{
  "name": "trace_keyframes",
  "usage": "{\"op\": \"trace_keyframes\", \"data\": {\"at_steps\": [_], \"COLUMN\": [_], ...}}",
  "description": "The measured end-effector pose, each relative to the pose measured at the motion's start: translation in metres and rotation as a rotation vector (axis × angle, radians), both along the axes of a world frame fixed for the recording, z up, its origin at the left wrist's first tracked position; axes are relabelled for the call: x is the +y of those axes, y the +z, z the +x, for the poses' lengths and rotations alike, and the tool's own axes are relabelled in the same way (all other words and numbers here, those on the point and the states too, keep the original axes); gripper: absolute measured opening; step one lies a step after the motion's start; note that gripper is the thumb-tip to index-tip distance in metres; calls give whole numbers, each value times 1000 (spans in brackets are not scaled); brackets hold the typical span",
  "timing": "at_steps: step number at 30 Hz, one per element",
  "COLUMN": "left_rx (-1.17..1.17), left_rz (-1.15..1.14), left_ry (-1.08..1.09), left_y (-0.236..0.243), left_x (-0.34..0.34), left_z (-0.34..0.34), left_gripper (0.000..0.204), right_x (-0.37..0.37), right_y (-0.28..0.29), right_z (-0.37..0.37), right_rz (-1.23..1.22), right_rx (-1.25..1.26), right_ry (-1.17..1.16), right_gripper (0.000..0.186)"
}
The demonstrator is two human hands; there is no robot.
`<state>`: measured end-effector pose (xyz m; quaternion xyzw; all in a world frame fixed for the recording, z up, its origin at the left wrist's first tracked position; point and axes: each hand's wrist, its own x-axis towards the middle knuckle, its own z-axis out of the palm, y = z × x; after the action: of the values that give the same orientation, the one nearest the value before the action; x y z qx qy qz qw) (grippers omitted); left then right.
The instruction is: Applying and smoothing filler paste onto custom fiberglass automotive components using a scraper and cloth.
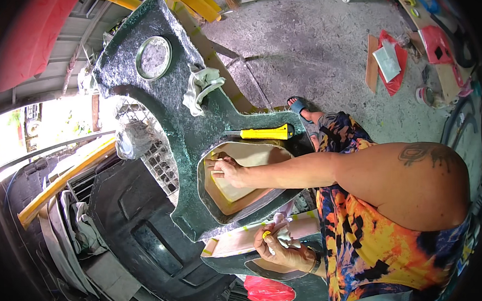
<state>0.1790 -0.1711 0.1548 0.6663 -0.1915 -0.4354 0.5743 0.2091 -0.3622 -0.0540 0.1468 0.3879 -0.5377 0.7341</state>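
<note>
A dark green, rough-surfaced moulded panel (179,115) lies in front of me. My right hand (228,171) reaches into its recessed opening (252,152), which has a pale floor and tan, yellow-edged walls. Its fingers are curled against the wall at the far end; whatever they pinch is too small to make out. Below the opening, my left hand (279,253) is closed round a crumpled white cloth (283,233), with a small yellow bit at its fingertips. A yellow snap-off utility knife (266,133) rests on the panel beside the opening, near my right forearm, blade out.
A round metal lid (153,58) and a crumpled white glove or rag (201,90) sit on the panel. A second green moulding (308,286) with red plastic (269,289) lies below. A large black panel (152,231) stands at left. Packets (387,60) lie on the concrete floor.
</note>
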Motion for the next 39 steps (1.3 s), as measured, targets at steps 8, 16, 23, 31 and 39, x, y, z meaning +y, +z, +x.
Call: {"op": "trace_keyframes", "data": {"at_steps": [8, 16, 23, 31, 39], "left_rx": [-12, 25, -92, 88, 15], "left_rz": [22, -35, -31, -128, -180], "left_ry": [14, 31, 108, 164, 295], "left_y": [-3, 1, -18, -29, -17], "left_x": [-1, 3, -13, -17, 3], "left_z": [-1, -7, 10, 13, -20], "left_gripper": [25, 23, 23, 29, 36], "right_x": [-6, 16, 64, 85, 86], "right_y": [3, 22, 123, 169, 174], "right_z": [-6, -34, -129, -141, -152], "right_rz": [28, 39, -729, -1102, -1526], "right_rx": [-25, -5, 135, 225, 542], "right_ry": [-40, 176, 640, 799, 888], "right_gripper": [14, 20, 20, 15, 27]}}
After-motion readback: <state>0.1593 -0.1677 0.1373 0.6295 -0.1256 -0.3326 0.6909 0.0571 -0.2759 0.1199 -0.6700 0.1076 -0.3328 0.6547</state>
